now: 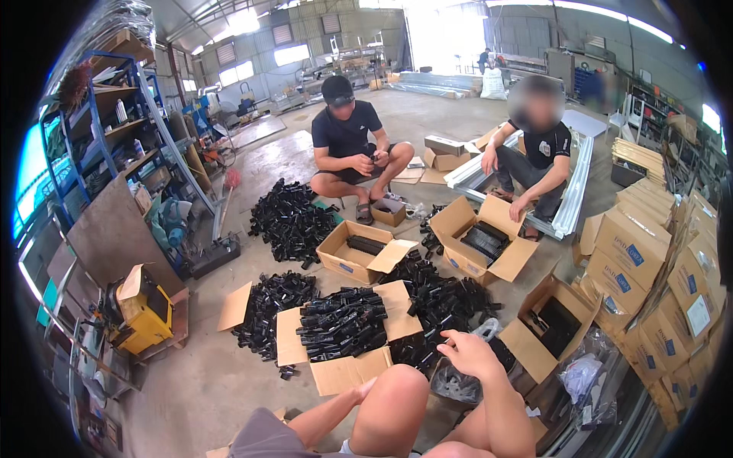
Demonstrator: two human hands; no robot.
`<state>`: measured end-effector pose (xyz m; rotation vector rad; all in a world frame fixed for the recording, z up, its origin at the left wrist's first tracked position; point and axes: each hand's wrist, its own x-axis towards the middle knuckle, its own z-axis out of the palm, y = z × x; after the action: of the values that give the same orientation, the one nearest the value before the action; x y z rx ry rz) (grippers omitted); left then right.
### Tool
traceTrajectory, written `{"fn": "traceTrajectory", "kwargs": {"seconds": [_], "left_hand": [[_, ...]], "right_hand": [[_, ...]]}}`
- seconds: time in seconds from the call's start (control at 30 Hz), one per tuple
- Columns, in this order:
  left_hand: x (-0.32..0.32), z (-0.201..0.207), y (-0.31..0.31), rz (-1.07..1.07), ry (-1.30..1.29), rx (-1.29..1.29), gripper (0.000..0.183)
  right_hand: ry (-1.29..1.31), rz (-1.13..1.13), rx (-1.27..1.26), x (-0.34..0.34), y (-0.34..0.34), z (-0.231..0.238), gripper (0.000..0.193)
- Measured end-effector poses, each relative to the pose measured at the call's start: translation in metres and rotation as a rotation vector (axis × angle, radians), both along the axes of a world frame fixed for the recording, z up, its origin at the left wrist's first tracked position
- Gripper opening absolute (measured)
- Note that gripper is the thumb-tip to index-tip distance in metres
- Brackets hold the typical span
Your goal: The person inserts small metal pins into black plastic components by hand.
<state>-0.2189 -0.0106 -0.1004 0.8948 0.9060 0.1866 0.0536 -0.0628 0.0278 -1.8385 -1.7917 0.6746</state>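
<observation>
Knee: bare knee (393,404) up close at bottom centre, wearer sitting on the floor (198,382).
R hand: right hand (467,353) out over the black parts, fingers loosely curled, part open, nothing in it that shows.
L hand: left hand (365,391) mostly behind the knee, only a bit of fingers visible; can't tell open/closed or if holding anything.
Parts: black plastic parts (340,320) heaped on a flattened cardboard box (347,370), just ahead of the knee.
Bag: clear plastic bag (458,382) under the R hand, dark pieces inside.
Around: more black piles (286,221) on the floor, open boxes (366,252) beyond.
Others: two people (351,149) sitting opposite, one handling a small black piece.
Right: stacked cartons (657,267).
Left: blue shelving (114,130), yellow machine (145,309).
</observation>
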Motion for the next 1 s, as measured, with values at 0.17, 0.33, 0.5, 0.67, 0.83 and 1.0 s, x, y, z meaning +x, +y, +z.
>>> {"fn": "traceTrajectory", "kwargs": {"seconds": [0.17,0.33,0.5,0.67,0.83,1.0], "left_hand": [[-0.022,-0.023,-0.001,-0.008,-0.464,-0.382,0.075],[-0.014,0.061,0.006,-0.058,-0.433,0.046,0.080],[-0.019,0.133,-0.003,0.040,-0.691,0.341,0.091],[-0.013,0.167,-0.006,-0.162,-0.562,0.662,0.064],[0.042,0.191,-0.005,-0.435,-0.189,0.814,0.048],[0.075,0.172,0.015,-0.587,0.076,1.125,0.045]], "right_hand": [[0.041,0.032,0.027,-0.018,0.005,0.004,0.042],[0.076,-0.016,0.032,-0.027,0.007,0.010,0.044],[0.101,-0.050,0.066,-0.028,-0.007,0.037,0.044],[0.442,-0.272,0.336,0.024,-0.033,0.037,0.034],[0.759,-0.794,0.371,0.112,-0.106,-0.056,0.028],[0.843,-1.027,0.002,0.112,-0.177,-0.194,0.031]]}}
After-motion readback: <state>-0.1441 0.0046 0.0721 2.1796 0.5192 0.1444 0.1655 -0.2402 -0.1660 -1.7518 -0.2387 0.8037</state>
